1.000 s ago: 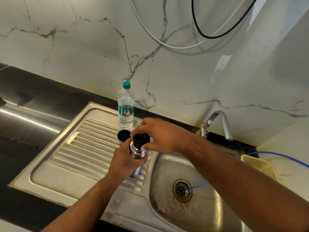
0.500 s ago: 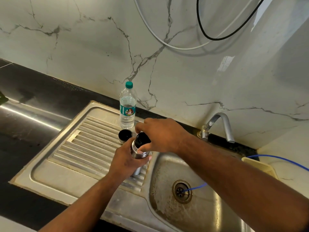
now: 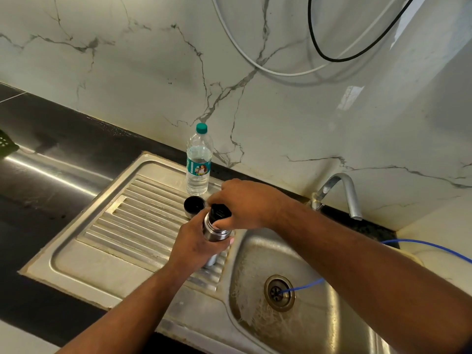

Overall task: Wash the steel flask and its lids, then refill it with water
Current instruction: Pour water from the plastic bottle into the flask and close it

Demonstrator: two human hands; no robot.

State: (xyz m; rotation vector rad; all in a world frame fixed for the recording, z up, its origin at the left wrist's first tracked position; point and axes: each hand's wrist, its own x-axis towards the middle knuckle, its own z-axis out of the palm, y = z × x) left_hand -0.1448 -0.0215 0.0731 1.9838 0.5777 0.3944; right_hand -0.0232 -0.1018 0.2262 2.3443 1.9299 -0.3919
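The steel flask [image 3: 215, 232] stands on the ribbed drainboard [image 3: 143, 221] at the sink's edge. My left hand [image 3: 194, 245] grips its body. My right hand [image 3: 245, 204] is curled over the black inner lid [image 3: 220, 210] on the flask's neck, fingers and thumb around it. The flask's outer cup lid [image 3: 194, 204], dark inside, sits mouth-up on the drainboard just behind the flask. Most of the flask's lower part is hidden by my left hand.
A clear plastic water bottle [image 3: 199, 164] with a green cap stands at the back of the drainboard. The sink basin [image 3: 255, 290] lies to the right, a blue tube [image 3: 304, 287] running into its drain [image 3: 279, 292]. A steel tap [image 3: 342, 192] stands behind it.
My right hand has shifted slightly around the black lid, as if turning it. The flask and my left hand stay in place.
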